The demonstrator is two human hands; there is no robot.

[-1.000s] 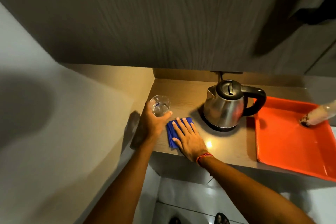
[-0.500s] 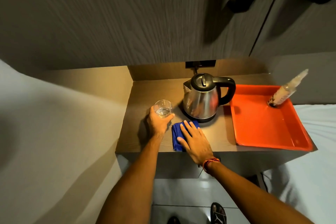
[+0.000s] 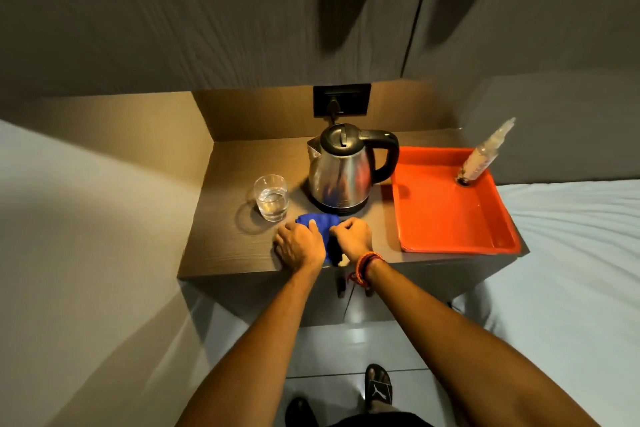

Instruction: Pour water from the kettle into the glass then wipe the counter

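Observation:
A steel kettle [image 3: 341, 173] with a black lid and handle stands on its base at the back of the wooden counter [image 3: 225, 246]. To its left a clear glass [image 3: 272, 198] holds some water and stands alone. A blue cloth [image 3: 320, 224] lies bunched near the counter's front edge, in front of the kettle. My left hand [image 3: 299, 246] rests on the cloth's left side with the thumb over it. My right hand [image 3: 351, 237] is curled on its right side, pinching the fabric. Most of the cloth is hidden between the two hands.
An orange tray [image 3: 446, 218] fills the counter's right part, with a clear bottle [image 3: 485, 156] leaning in its far corner. A wall socket [image 3: 341, 100] sits behind the kettle. Cupboard doors hang overhead. A bed with white sheets [image 3: 571, 253] lies to the right.
My left hand let go of the glass and came over to the cloth. My right hand went from flat on the cloth to curled on it. The cloth is now bunched up.

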